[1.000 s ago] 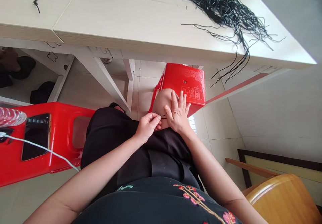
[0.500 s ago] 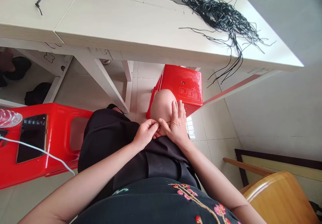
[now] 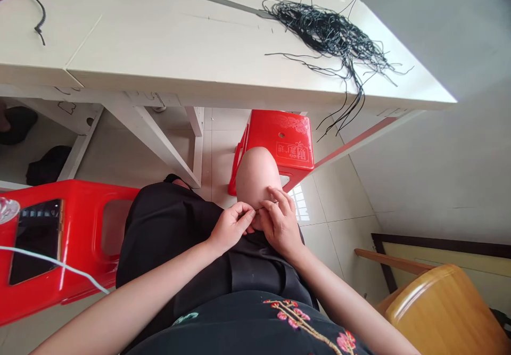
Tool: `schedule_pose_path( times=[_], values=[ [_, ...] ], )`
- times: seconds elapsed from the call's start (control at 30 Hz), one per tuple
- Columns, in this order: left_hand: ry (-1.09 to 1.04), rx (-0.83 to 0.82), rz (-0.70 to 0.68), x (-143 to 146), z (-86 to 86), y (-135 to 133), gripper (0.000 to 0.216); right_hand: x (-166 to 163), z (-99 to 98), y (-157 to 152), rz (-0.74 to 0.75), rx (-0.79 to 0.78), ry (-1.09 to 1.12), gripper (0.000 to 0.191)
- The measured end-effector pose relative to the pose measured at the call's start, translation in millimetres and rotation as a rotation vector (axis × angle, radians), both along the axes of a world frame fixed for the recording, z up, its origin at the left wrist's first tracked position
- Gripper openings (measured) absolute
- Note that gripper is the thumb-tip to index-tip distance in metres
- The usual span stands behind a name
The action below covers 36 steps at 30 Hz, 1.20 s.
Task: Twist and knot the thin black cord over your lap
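Above my bare knee [image 3: 257, 171], both hands are close together on a short, thin dark cord [image 3: 257, 209]. The thumb and forefinger of my left hand [image 3: 228, 230] pinch it. My right hand [image 3: 282, 224] has its thumb and forefinger closed at the cord from the other side, while the other fingers are bent over the knee. Most of the cord is hidden by the fingers. On the white table [image 3: 139, 35] ahead lies a tangled bundle of black cords [image 3: 331, 30], with loose ends hanging over the front edge.
A grey metal strip [image 3: 215, 1] reaches under the cord bundle. One red plastic stool [image 3: 293, 131] stands under the table; another red stool [image 3: 82, 227] at left carries a phone [image 3: 38, 238] and a white cable [image 3: 56, 262]. A wooden chair [image 3: 447, 312] is at lower right.
My right hand has turned from fingers stretched out over the knee to bent fingers, thumb and forefinger closed on the cord. My left hand keeps its pinch. The view has shifted slightly.
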<state>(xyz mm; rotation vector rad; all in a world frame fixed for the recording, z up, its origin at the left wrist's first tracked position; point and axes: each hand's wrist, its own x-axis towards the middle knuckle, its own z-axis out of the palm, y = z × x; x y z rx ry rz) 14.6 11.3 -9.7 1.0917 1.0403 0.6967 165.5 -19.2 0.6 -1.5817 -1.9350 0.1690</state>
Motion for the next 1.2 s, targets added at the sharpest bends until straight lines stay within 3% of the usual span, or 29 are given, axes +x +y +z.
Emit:
schedule_pose_path(
  times=[0.17,0.33,0.47,0.67,0.83,1.03,1.2],
  values=[
    [0.075,0.049,-0.069,-0.5,9.9,-3.8,0.019,5.6,2.8,2.7,-0.099,-0.039,0.066,0.033],
    [0.159,0.146,-0.093,-5.0,12.6,-8.1,0.019,3.1,14.5,29.8,-0.128,-0.203,-0.092,0.046],
    [0.207,0.221,-0.136,-9.4,12.5,-11.0,0.018,-2.9,17.9,25.7,-0.087,-0.233,-0.176,0.046],
    [0.244,0.247,-0.057,-13.1,12.3,-18.9,0.015,-1.9,14.5,4.3,0.007,-0.219,-0.117,0.041],
    [0.325,0.27,-0.015,-13.8,8.1,-26.6,0.014,-2.8,22.7,34.0,-0.057,-0.19,-0.182,0.04],
    [0.401,0.243,0.039,-17.5,2.3,-29.1,0.011,-10.9,38.6,51.3,-0.039,-0.333,-0.249,0.045],
    [0.437,0.206,0.051,-24.1,-2.4,-30.3,0.009,-20.7,36.5,48.5,-0.002,-0.444,-0.252,0.048]
  ],
)
